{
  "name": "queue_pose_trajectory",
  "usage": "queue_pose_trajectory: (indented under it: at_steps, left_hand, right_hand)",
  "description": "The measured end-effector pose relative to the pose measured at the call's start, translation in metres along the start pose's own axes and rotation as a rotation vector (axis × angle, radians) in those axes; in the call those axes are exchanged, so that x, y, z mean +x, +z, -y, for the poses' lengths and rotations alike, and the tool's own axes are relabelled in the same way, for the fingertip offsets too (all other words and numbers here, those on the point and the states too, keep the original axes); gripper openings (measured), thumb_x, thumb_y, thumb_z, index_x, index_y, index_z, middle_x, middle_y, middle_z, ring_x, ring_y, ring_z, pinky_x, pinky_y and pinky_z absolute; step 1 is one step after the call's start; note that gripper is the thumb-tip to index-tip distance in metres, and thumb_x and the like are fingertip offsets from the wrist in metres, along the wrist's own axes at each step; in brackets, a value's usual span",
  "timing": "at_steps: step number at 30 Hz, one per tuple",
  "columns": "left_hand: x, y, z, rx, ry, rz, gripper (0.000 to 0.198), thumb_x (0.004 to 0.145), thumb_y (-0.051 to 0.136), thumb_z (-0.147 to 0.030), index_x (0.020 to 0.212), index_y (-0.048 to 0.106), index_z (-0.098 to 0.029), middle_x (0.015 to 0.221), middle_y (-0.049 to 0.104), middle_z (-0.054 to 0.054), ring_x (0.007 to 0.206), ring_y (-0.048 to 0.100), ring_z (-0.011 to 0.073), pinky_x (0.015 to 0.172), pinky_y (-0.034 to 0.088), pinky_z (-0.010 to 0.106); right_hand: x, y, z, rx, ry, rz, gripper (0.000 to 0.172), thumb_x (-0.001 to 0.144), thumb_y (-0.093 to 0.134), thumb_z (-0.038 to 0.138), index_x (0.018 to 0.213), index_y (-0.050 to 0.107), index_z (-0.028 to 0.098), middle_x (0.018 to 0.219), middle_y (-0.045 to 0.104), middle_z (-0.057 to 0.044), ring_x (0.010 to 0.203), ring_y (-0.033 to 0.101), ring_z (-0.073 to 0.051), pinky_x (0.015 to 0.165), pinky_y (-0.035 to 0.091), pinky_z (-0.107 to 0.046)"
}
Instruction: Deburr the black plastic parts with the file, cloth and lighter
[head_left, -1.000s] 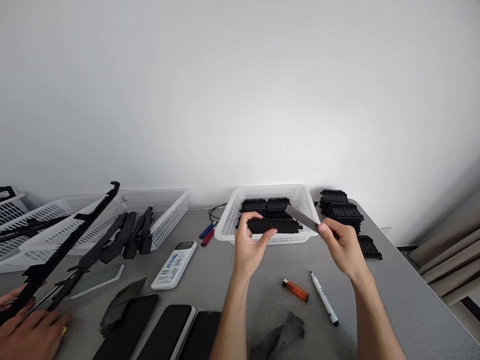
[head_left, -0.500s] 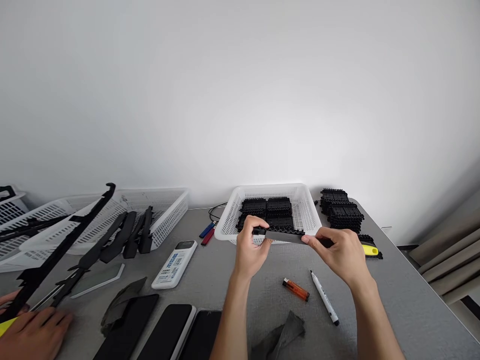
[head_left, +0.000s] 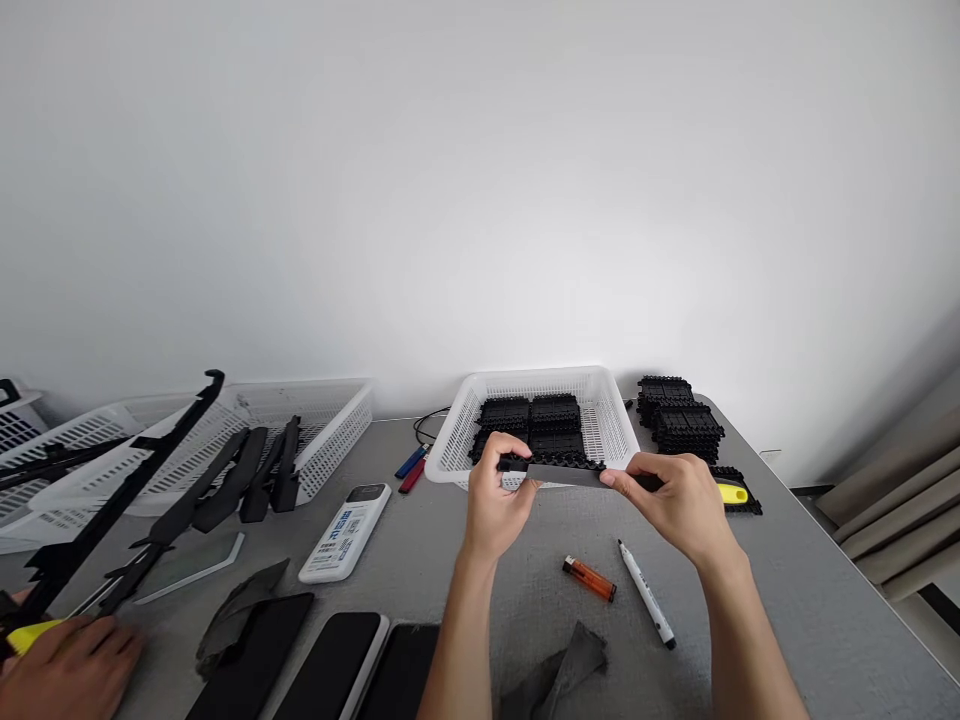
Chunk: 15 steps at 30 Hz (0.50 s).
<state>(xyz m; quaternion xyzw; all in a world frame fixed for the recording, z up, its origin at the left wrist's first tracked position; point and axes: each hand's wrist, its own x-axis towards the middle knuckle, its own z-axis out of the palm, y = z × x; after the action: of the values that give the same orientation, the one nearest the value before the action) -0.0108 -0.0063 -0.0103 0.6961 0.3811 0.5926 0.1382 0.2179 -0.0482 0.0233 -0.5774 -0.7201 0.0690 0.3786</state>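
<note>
My left hand (head_left: pixel 489 505) pinches a black plastic piece with a toothed edge (head_left: pixel 568 461) between thumb and fingers, in front of the white basket. My right hand (head_left: pixel 686 500) is closed around the handle of a knife, whose yellow handle end (head_left: pixel 734 494) sticks out behind the hand. Its flat grey blade (head_left: pixel 562 475) lies along the near edge of the black piece, and the tip reaches my left fingers. Inside the white basket (head_left: pixel 442 455) lie stacks of similar black toothed pieces (head_left: pixel 555 412).
More black pieces (head_left: pixel 686 425) are stacked at the right. An orange lighter (head_left: pixel 589 579), a marker (head_left: pixel 646 594), a grey cloth (head_left: pixel 559 675), phones (head_left: pixel 330 665) and a white power bank (head_left: pixel 345 535) lie nearby. At left, another person's hand (head_left: pixel 75 665) works beside long black parts (head_left: pixel 120 500).
My hands keep the same hold, with the knife blade still along the black piece. The view shifts slightly. At far left the other person's yellow-handled tool and long black part have moved a little.
</note>
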Motion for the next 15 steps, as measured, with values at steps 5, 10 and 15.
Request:
queue_pose_trajectory:
  at_steps: [5,10,15]
  left_hand:
    - [-0.001,-0.002,0.003,-0.002,-0.038,-0.02,0.015,0.084,0.065,-0.028,0.094,0.053,-0.024,0.088,0.058,0.003,0.083,0.057,0.0183,0.07,0.047,0.027]
    - [-0.001,-0.002,0.003,-0.021,-0.038,-0.033,0.015,0.084,0.066,-0.028,0.092,0.054,-0.024,0.088,0.057,0.002,0.083,0.057,0.0175,0.069,0.047,0.026]
    - [0.001,-0.005,0.002,-0.066,-0.099,-0.096,0.029,0.078,0.076,-0.033,0.093,0.053,-0.024,0.089,0.055,0.001,0.083,0.057,0.0162,0.07,0.049,0.025]
  right_hand:
    - [0.0,0.001,-0.002,-0.013,-0.001,-0.008,0.063,0.087,0.046,0.076,0.065,0.072,0.023,0.046,0.05,-0.002,0.045,0.038,-0.014,0.052,0.025,-0.028]
    - [0.0,0.0,-0.005,-0.02,0.005,-0.009,0.063,0.086,0.047,0.076,0.06,0.068,0.022,0.046,0.049,-0.001,0.045,0.037,-0.013,0.052,0.025,-0.028]
    - [0.0,-0.01,-0.018,0.014,0.018,0.027,0.06,0.085,0.051,0.075,0.06,0.065,0.022,0.048,0.051,0.0,0.047,0.034,-0.012,0.053,0.026,-0.028]
